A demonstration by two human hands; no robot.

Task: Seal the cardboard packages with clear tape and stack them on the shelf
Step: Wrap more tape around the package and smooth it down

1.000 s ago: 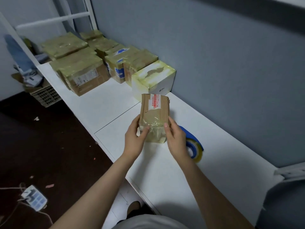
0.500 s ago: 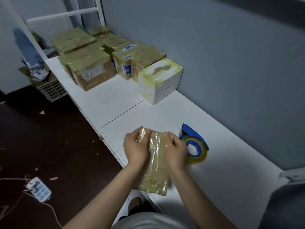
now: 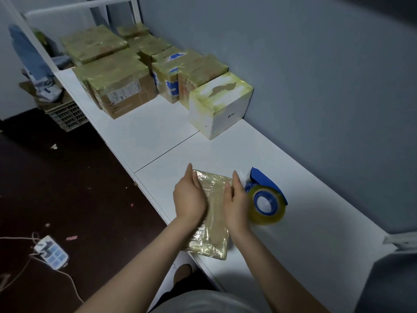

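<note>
A small flat package (image 3: 212, 213) wrapped in yellowish clear tape lies on the white shelf top (image 3: 293, 233), its near end over the front edge. My left hand (image 3: 188, 195) lies flat on its left side with straight fingers. Along the package's right edge, my right hand (image 3: 235, 199) presses with its fingers straight. A roll of clear tape in a blue dispenser (image 3: 266, 199) stands just right of my right hand. Several taped cardboard boxes (image 3: 117, 86) are grouped at the far end of the shelf, with a white taped box (image 3: 220, 105) nearest.
The grey wall (image 3: 316, 86) runs along the shelf's back. A white metal frame (image 3: 74, 5) rises at the far end. On the dark floor lie a power strip with cable (image 3: 50, 251) and a crate of clutter (image 3: 65, 111).
The package was held upright further out a second ago; it now lies flat near the front edge, and both hands have flattened onto its sides.
</note>
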